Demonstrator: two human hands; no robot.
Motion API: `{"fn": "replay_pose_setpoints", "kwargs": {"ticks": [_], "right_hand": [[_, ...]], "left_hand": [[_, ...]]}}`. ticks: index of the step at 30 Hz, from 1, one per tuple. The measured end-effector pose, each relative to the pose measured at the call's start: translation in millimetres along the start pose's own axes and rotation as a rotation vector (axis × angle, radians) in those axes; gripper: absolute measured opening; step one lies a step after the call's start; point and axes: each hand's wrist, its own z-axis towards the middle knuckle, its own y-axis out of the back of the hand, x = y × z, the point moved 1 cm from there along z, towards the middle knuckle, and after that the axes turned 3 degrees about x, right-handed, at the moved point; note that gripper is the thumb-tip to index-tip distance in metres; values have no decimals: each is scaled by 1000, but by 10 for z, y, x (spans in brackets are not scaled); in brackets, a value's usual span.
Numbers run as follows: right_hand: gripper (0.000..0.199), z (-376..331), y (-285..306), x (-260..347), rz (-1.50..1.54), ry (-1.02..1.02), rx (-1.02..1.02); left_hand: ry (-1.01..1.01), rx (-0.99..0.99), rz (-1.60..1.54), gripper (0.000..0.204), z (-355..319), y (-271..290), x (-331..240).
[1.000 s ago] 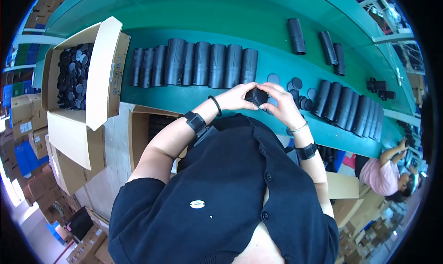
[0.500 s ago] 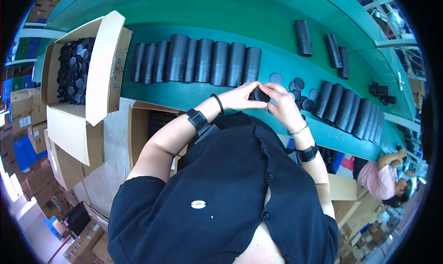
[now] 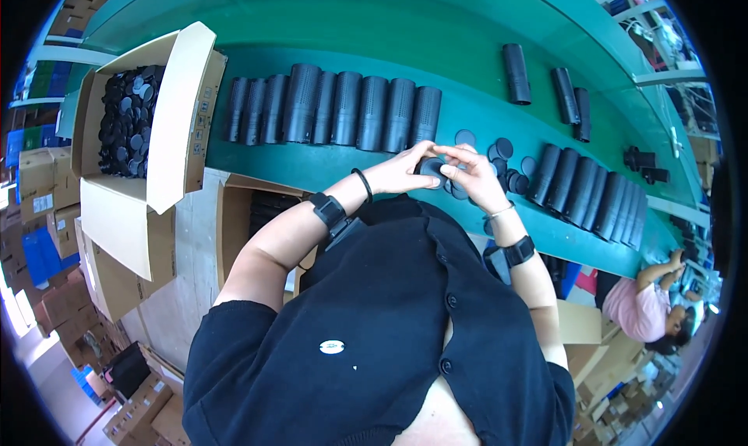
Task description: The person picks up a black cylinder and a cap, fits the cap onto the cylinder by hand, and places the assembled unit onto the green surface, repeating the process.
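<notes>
My left hand [image 3: 399, 173] grips a black round cap [image 3: 430, 166] by its rim, thumb below and fingers above. My right hand [image 3: 475, 178] meets it from the other side, its fingertips pressed on the cap's face and edge. Whether the cap sits on anything beneath is hidden by my fingers. Just past my right hand lie several loose black discs [image 3: 505, 148] on the green bench. Black perforated tubes stand in a row [image 3: 374, 112] beyond my left hand, and another row of tubes [image 3: 590, 189] leans to the right of the discs.
An open cardboard box [image 3: 178, 111] full of black discs stands at the left. Farther back on the green bench [image 3: 436, 25] are a few single tubes [image 3: 516, 74] and small black parts [image 3: 645, 162]. A person in pink [image 3: 640, 310] sits at the far right.
My right fingers have shifted on the black cap, and its round face now shows more. Both hands stay together at about the same place, while the view has moved slightly.
</notes>
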Motion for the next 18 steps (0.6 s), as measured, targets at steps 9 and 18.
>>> {"fn": "replay_pose_setpoints", "kwargs": {"ticks": [9, 18], "right_hand": [[36, 91, -184, 47, 493, -385, 86], [30, 265, -205, -14, 549, -330, 108]], "left_hand": [[45, -28, 1, 89, -51, 29, -1], [46, -132, -279, 74, -103, 113, -74]]}}
